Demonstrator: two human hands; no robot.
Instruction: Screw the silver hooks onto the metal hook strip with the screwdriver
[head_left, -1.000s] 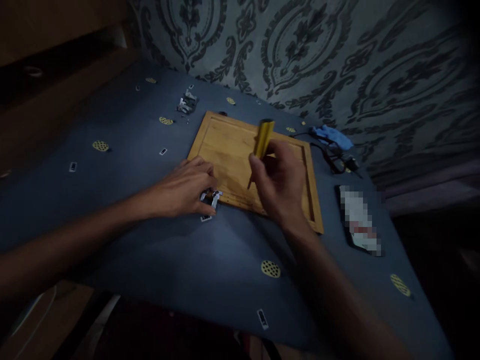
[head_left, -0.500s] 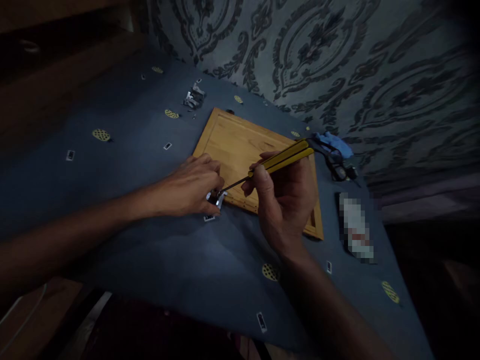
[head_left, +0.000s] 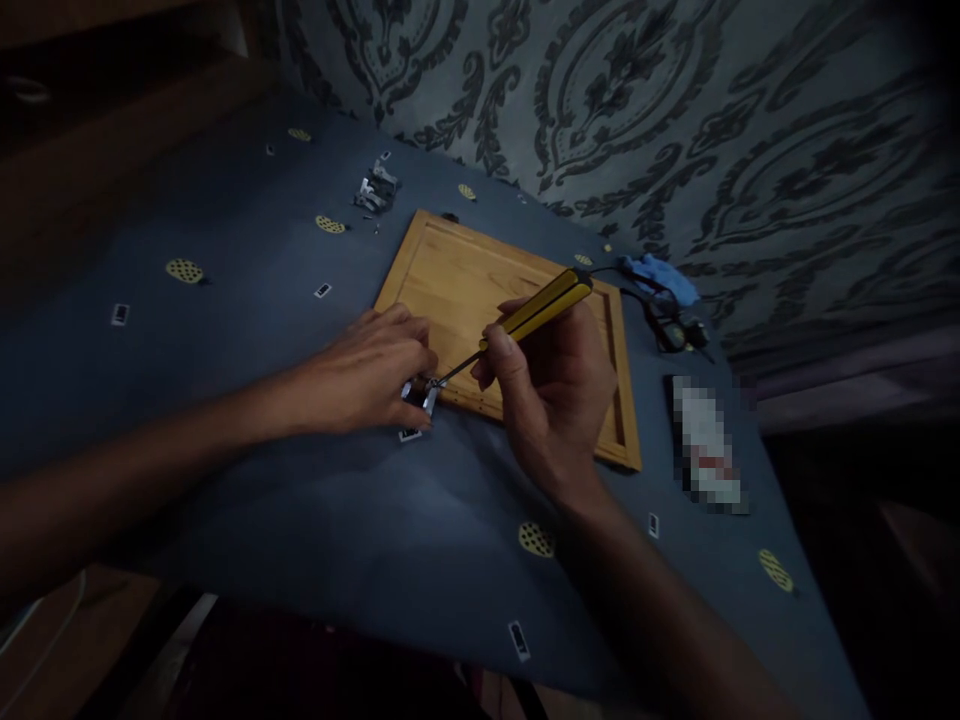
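Note:
A framed wooden panel [head_left: 480, 270], like a small cabinet door, lies flat on the cloth-covered table. At its near left edge my left hand [head_left: 382, 375] pinches a small shiny metal hinge [head_left: 421, 395] between thumb and fingers, partly hiding it. My right hand [head_left: 559, 390] grips a screwdriver [head_left: 536, 310] with a yellow and black handle. Its thin dark shaft slants down to the left, and the tip meets the hinge. Whether the tip sits in a screw is too small to tell.
Several metal hinge pieces [head_left: 377, 188] lie behind the panel, with tiny parts beside them. To the right are a blue crumpled item [head_left: 660, 278], black-framed glasses [head_left: 667, 330] and a blurred-out packet [head_left: 705, 445]. A patterned wall [head_left: 622, 110] borders the table's back.
The screwdriver handle has turned in my right hand, and its end sits further left. My left hand stays on the hinge. The whole view has shifted slightly.

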